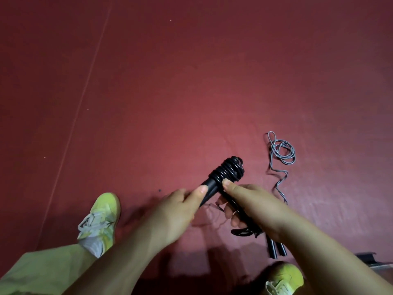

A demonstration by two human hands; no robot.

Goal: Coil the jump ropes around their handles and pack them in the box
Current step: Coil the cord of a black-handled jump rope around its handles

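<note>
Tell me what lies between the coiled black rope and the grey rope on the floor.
In the head view, only bare red floor lies between the black rope and the grey rope.

I seem to be in a gym or sports hall: dark red sports floor (191,81) with a painted line (85,86) underfoot.

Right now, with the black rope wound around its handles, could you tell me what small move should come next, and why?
Probably tuck in the rope's loose end. The black jump rope looks fully coiled at the handles' far end, with both the left hand and right hand gripping the handles. A grey jump rope lies uncoiled on the floor, so it likely follows.
</note>
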